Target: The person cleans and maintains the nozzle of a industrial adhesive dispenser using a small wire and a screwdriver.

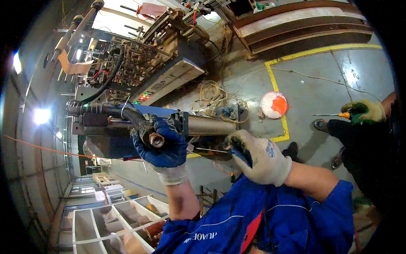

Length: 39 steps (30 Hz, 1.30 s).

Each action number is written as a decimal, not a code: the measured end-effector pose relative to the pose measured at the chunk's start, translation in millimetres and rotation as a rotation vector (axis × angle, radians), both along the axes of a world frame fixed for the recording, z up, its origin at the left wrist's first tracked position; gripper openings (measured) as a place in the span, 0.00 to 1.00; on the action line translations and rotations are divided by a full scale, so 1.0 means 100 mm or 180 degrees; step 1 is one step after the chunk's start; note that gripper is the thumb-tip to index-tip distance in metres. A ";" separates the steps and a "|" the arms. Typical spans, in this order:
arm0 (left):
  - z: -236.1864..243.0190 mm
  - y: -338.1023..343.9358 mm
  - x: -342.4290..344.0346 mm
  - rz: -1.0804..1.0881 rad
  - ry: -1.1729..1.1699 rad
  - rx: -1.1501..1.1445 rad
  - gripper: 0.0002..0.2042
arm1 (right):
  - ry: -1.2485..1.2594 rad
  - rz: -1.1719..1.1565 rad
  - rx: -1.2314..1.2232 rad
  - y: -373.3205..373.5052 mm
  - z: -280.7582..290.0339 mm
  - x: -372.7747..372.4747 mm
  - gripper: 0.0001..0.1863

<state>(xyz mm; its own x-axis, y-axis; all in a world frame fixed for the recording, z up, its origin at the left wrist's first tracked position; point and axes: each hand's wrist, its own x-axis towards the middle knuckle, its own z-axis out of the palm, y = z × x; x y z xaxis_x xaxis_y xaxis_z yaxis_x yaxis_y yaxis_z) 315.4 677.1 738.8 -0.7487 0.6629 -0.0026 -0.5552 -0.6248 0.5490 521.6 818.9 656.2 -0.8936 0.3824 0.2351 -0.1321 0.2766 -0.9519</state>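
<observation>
Black hose (138, 120) gripped by left hand (169, 149); right hand (259, 158) clasps thin metal rod (212, 150)

One round white lamp (41, 116) at left, burning out into a wide haloed flare; one elongated white lamp (17, 63), glaring above it. Glossy grey painted floor (351, 75), reflecting a whitish patch at upper right and holding a soft shadow near a person in black trousers (359, 156), who is merging into darkness. Small red and green indicator lights (145, 97), glowing. Grey panelled wall (36, 169), lying dim and curving. Black fisheye border, swallowing all corners; distant details are softening.
</observation>
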 end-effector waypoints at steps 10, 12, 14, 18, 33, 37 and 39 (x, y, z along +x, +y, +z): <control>-0.28 0.06 -0.04 0.0031 -0.0485 0.0115 0.28 | 0.0749 -0.0209 0.1154 0.06 0.52 -0.15 0.21; -0.34 0.04 -0.06 -0.0165 -0.0533 0.0253 0.28 | 0.0715 -0.0326 0.1239 0.01 0.51 -0.21 0.21; -0.38 0.02 -0.05 0.0030 -0.0609 0.0157 0.28 | 0.0705 -0.0428 0.1307 -0.03 0.48 -0.26 0.20; -0.51 0.02 -0.11 0.0125 -0.0750 0.0237 0.27 | 0.0432 -0.0426 0.1447 -0.11 0.54 -0.37 0.22; -0.88 -0.13 -0.19 0.0028 -0.0632 -0.0088 0.25 | -0.0118 -0.0431 0.0995 -0.46 0.38 -0.91 0.26; -0.97 -0.14 -0.24 -0.0090 -0.0813 -0.0091 0.25 | -0.0053 -0.0470 0.0457 -0.53 0.23 -1.04 0.28; -1.00 -0.13 -0.27 -0.0097 -0.0808 -0.0124 0.25 | -0.0030 -0.0476 0.0215 -0.53 0.13 -1.11 0.27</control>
<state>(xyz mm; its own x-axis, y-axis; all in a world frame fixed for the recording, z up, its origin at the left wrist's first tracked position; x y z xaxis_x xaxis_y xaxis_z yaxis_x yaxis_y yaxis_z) 288.6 664.0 639.2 -0.7004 0.6810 -0.2137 -0.6965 -0.5868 0.4129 411.1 766.2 669.2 -0.8302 0.4950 0.2565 -0.0757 0.3557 -0.9315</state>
